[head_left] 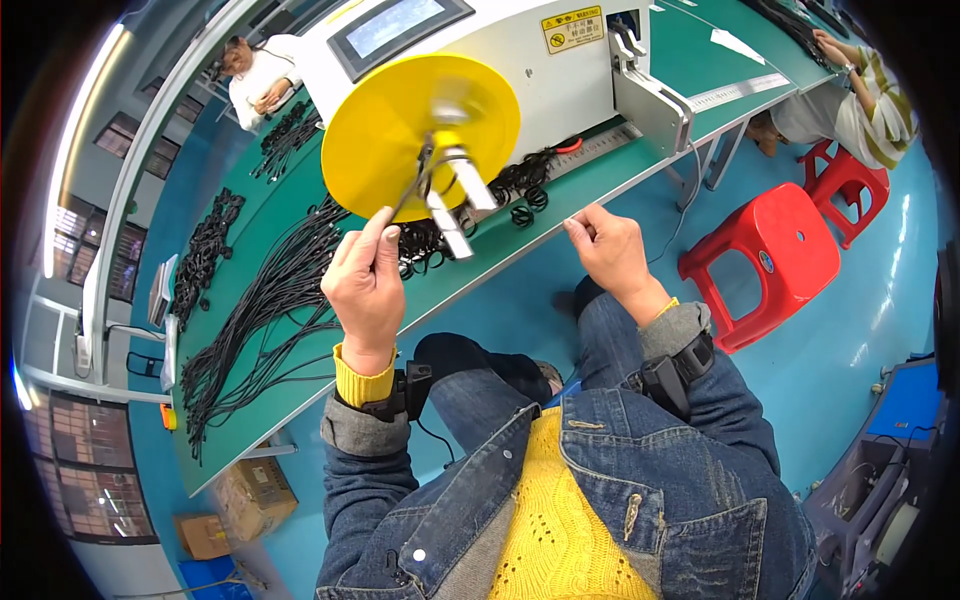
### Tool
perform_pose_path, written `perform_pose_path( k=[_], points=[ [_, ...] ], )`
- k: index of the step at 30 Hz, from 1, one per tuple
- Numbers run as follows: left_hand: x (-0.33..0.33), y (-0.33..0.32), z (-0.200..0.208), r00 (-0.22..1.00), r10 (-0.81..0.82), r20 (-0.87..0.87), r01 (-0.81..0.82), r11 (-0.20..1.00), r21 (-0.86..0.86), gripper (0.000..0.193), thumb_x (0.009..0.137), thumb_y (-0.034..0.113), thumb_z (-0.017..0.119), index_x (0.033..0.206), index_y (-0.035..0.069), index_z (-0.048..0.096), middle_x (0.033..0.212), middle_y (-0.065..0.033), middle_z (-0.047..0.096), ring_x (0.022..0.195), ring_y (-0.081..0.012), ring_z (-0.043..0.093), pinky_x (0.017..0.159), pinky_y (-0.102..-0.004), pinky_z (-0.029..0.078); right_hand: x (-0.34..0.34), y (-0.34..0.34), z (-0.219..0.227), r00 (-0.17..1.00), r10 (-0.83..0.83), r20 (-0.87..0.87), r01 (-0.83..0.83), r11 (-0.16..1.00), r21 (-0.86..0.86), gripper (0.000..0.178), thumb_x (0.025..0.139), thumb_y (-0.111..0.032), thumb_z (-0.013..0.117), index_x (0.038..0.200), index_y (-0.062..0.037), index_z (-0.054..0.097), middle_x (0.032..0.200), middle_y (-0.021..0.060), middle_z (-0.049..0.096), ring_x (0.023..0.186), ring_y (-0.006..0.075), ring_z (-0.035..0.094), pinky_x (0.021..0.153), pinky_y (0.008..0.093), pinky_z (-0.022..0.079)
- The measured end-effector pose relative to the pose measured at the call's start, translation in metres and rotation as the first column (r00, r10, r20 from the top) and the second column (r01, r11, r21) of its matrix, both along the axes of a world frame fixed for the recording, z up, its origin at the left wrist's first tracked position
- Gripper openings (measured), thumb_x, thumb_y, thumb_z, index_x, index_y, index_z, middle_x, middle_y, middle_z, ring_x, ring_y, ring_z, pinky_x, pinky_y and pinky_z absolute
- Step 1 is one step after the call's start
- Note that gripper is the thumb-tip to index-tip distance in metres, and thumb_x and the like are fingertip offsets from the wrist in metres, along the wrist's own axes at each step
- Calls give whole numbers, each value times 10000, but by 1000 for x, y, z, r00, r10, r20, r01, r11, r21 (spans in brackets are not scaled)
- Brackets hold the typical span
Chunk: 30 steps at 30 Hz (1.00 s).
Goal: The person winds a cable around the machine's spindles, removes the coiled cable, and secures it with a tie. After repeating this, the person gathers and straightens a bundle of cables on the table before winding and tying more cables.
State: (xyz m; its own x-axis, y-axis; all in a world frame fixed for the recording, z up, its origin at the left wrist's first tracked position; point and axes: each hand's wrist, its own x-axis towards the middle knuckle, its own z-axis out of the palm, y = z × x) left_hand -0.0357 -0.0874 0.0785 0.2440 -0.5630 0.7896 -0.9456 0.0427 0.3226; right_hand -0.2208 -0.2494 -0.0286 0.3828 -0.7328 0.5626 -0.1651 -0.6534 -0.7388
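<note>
My left hand (368, 284) is closed in a pinch on a black cable (407, 196). That cable runs up to two silver prongs (463, 182) at the front of a yellow disc (375, 140), where some of it is looped. The disc, part of a white winding machine (560, 95), looks blurred around its hub. Over the table's front edge, my right hand (612, 256) has its fingers curled and thumb against the forefinger; whatever it may hold is too small to make out. Several coiled black cables (522, 180) lie behind the prongs.
Long loose black cables (260, 335) spread over the green table (430, 292) at left, with bundled cables (205, 245) beyond. Red stools (790, 250) stand at right. Cardboard boxes (255, 497) sit below the table. Two other people (265, 80) work at the far left and far right.
</note>
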Motion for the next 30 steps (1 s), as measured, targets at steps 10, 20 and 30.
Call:
perform_pose_path(
  k=[10,20,30],
  points=[
    [-23,-1,-12,981,-1,-195,12,998,56,263,847,3,553,1108,-23,579,651,-97,553,534,-143,519,509,-236,419,7,7,-6,980,147,-131,-135,986,93,169,797,-177,619,719,-38,562,608,144,585,585,332,586,531,407,464],
    [-37,-28,22,971,30,238,-61,991,123,334,844,36,533,1170,-37,521,812,-143,589,582,-219,585,517,-280,470,19,11,43,971,237,40,-239,968,74,130,785,-114,645,730,-18,577,548,102,545,456,191,525,452,294,413],
    [-62,-29,47,908,211,363,-337,881,331,220,816,106,606,1020,24,624,871,-119,571,697,-263,594,588,-316,485,23,17,77,873,451,186,-463,886,27,101,766,-88,666,763,-10,603,612,98,583,500,154,547,467,267,425]
  ],
)
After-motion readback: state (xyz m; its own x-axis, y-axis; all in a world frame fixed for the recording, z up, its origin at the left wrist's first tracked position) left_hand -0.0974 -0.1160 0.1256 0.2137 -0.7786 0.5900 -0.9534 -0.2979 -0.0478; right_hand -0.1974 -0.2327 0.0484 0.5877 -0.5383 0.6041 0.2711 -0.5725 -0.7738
